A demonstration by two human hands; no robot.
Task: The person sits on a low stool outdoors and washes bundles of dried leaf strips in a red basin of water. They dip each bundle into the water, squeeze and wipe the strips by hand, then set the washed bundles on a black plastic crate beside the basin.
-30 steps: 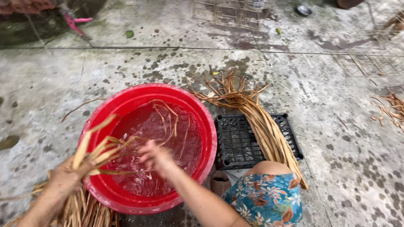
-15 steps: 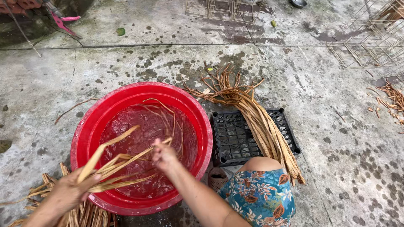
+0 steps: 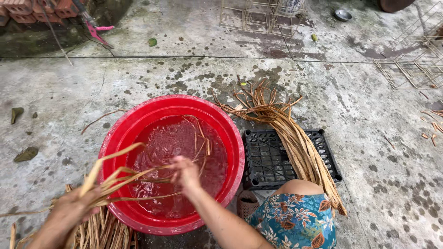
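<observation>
1. A round red plastic basin [image 3: 138, 124], smooth-walled and glossy, sits on a wet, stained concrete floor [image 3: 369, 120], holding water that reads red against the plastic.
2. Long, flat, tan fibre strips [image 3: 122, 177], limp and ribbon-like, stretch across the near-left rim of the basin; a few thinner strands [image 3: 200, 138] float at its far side.
3. The left hand [image 3: 69, 214], blurred, is closed around the outer ends of the strips just outside the basin's near-left rim.
4. The right hand [image 3: 186, 171] is over the water near the middle of the basin, fingers curled at the strips' inner ends; blur hides how tightly it grips.
5. A heap of dry strips [image 3: 99, 233] lies on the floor against the basin's near-left side, under the left hand.
6. Just right of the basin lies a black plastic grid crate [image 3: 267, 161], flat and latticed, with a long bundle of tan strips [image 3: 295, 143] draped across it, its ends fanning out behind.
7. A knee in blue floral cloth [image 3: 295, 221] crowds the basin's near-right side, covering the crate's near edge.
8. Far behind the basin: red bricks [image 3: 27, 8], pink-handled shears [image 3: 97, 30], wire frames [image 3: 258, 16] and a small metal bowl [image 3: 342, 15].
</observation>
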